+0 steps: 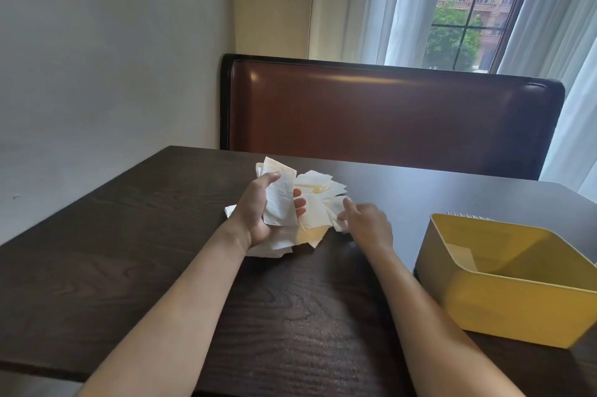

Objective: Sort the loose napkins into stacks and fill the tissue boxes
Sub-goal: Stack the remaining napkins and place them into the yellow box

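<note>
Head view, and I'm looking down over a dark wooden tabletop (145, 254) with both bare forearms reaching in from the near edge. My left hand (261, 212) is up just above the surface, palm turned inward, thumb on top and fingers curled round a small stack of white napkins (280, 199); the fingertips (300, 202) peek out past the right side of that stack. So that hand is gripping, firmly wrapped, nothing spread.

Under and beyond it lies the loose pile of napkins (318, 189), white and cream sheets scattered at all angles, sitting toward the far edge of the tabletop, roughly midway along it. A few sheets stick out on the left behind my wrist and a few more spill toward me beneath the hand.

My right hand (366, 223) is down at the pile's right side, knuckles toward me. Thumb and forefinger are pinching the corner of a single napkin (336, 207) at the edge of the pile; the other fingers are tucked under and I can't tell exactly how they lie.

Over on the right, near the right edge of the tabletop, sits the yellow tissue box (517, 303), open-topped, well apart from the pile. Something pale lies flat on its floor; I can't make out what.

Beyond the far edge, a brown padded seat back (387, 109), then a window (468, 2) with sheer curtains.
</note>
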A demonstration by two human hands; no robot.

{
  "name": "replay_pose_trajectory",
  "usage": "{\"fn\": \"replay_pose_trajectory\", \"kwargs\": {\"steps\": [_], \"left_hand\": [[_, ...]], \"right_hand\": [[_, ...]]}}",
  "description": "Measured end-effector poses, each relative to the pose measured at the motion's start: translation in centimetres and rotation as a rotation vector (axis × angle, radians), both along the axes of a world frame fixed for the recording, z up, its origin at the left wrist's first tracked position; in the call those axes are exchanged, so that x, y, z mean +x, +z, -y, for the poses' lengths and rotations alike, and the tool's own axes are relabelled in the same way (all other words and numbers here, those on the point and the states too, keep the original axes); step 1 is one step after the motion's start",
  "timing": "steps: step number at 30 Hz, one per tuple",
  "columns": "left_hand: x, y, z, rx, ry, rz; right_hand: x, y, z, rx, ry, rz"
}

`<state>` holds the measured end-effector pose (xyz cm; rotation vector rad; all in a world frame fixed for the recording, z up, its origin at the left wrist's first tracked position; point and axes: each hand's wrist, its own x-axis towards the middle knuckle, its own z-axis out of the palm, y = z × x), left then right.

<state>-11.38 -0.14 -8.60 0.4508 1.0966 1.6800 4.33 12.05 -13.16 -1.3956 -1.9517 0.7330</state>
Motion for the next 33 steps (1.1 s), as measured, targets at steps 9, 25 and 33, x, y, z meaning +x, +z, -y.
{"fn": "replay_pose_trajectory", "kwargs": {"steps": [9,25,33], "left_hand": [[1.1,0.5,0.3,0.126,-0.006,0.085],[3.6,-0.7,-0.7,0.159,-0.129,0.081],[4.1,-0.9,-1.1,0.262,-0.125,0.221]], "right_hand": [[1.2,0.3,0.1,-0.022,-0.038,-0.390],[0.9,4.0,3.5,-0.333,0.411,-1.172],[0.0,3.6,4.6,-0.426,0.517,-1.022]]}}
